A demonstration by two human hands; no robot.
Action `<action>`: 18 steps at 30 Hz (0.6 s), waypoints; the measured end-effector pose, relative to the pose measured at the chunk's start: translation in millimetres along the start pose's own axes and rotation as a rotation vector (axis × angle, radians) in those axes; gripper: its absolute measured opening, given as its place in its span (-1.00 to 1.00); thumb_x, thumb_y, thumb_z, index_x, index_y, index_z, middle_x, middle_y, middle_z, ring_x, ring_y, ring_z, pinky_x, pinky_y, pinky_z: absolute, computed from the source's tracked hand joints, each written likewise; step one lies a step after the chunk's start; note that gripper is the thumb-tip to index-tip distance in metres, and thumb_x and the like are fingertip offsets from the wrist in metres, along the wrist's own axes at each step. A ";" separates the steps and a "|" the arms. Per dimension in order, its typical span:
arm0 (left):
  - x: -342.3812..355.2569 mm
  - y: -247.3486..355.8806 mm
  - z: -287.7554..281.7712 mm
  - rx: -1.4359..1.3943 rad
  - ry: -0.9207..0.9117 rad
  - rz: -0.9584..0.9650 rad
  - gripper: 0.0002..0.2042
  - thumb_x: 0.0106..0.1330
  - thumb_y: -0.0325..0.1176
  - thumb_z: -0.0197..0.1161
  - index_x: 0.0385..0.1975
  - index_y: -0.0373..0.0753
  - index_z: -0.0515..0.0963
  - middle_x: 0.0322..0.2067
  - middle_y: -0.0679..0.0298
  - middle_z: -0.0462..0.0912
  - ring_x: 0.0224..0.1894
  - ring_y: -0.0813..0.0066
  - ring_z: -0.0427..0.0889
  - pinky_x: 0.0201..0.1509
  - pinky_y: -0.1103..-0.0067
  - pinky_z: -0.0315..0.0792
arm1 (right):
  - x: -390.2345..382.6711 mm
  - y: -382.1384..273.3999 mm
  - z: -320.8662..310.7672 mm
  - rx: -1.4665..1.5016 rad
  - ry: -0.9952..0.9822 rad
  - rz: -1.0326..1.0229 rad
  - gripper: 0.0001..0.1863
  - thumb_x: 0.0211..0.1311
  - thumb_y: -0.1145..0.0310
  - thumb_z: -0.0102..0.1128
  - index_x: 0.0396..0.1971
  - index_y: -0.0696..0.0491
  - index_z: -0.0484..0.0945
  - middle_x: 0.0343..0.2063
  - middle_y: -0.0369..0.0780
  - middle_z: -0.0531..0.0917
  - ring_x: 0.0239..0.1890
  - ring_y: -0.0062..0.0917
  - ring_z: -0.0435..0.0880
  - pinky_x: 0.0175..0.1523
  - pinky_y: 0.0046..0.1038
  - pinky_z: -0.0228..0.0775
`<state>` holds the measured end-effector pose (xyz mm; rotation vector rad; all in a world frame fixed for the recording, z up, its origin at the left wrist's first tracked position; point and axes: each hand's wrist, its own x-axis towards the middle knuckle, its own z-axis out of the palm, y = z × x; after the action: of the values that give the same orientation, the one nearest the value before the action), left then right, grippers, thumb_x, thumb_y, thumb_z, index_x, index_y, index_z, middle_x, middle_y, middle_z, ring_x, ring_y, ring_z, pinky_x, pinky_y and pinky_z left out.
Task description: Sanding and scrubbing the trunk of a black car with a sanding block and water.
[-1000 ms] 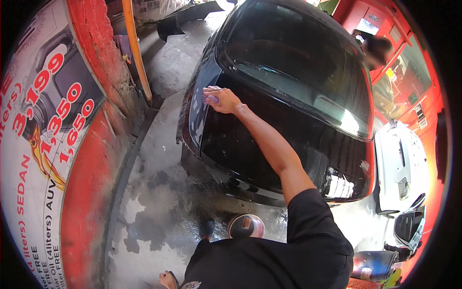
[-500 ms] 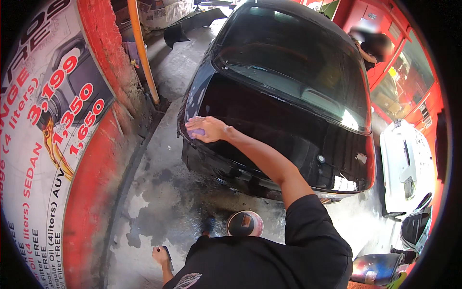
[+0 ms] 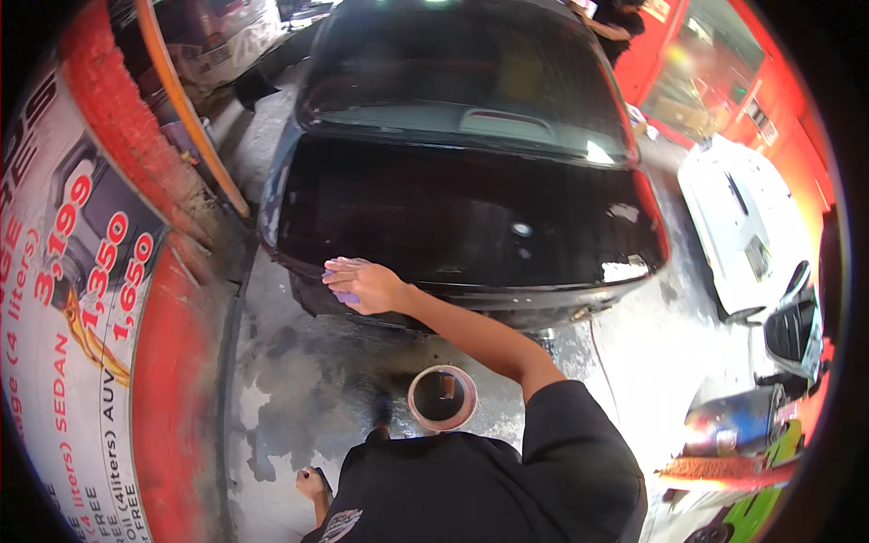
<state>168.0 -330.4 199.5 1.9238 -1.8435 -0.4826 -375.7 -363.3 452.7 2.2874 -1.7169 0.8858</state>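
Note:
My right hand (image 3: 367, 286) lies with its fingers stretched over a small purple pad (image 3: 348, 297). It presses the pad to the rear edge of a black car (image 3: 389, 213), left of the middle of the trunk lid. Whether the pad is sponge or abrasive sheet I cannot tell. Low at the left, my left hand (image 3: 310, 484) hangs by my side, fingers curled in around a small dark thing too small to name.
On the wet, stained floor below the car stands a round bucket (image 3: 442, 398) with dark liquid and a brownish piece inside. A printed banner (image 3: 68, 344) and red wall flank the left. A white car bumper (image 3: 751, 231) is at right; another person (image 3: 618, 25) works beyond the car.
My right hand has moved with the purple pad from the car's left rear corner toward the middle of its rear edge. The view has shifted, too. My left hand stays low.

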 end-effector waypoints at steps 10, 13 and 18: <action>37.0 35.4 15.1 0.152 -0.298 0.124 -0.71 0.19 -0.25 0.26 -0.47 -0.44 0.64 -0.50 -0.18 0.68 -0.36 -0.21 0.72 -0.23 0.11 0.52 | -212.0 -55.3 -104.3 -0.337 0.509 0.580 -0.48 0.14 0.58 0.26 0.17 0.08 0.59 0.28 -0.17 0.59 0.41 -0.23 0.46 0.54 -0.11 0.16; 53.1 75.4 15.8 0.099 -0.347 0.166 -0.71 0.22 -0.26 0.24 -0.44 -0.45 0.63 -0.48 -0.19 0.68 -0.35 -0.24 0.71 -0.22 0.12 0.52 | -241.0 -42.6 -133.2 -0.472 0.750 0.831 -0.50 0.21 0.57 0.18 0.20 0.16 0.56 0.28 0.00 0.55 0.41 -0.07 0.42 0.54 -0.06 0.10; 70.5 126.8 21.3 -0.009 -0.361 0.376 -0.72 0.25 -0.28 0.24 -0.47 -0.46 0.57 -0.49 -0.17 0.67 -0.36 -0.26 0.67 -0.22 0.07 0.49 | -245.2 -5.1 -147.3 -0.642 0.802 1.096 -0.55 0.32 0.49 0.14 0.20 0.26 0.53 0.27 0.08 0.54 0.39 -0.02 0.42 0.53 -0.07 0.11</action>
<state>53.2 -405.1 251.8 1.5007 -2.3576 -0.7428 -467.1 -92.4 443.0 0.3732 -2.2319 0.9465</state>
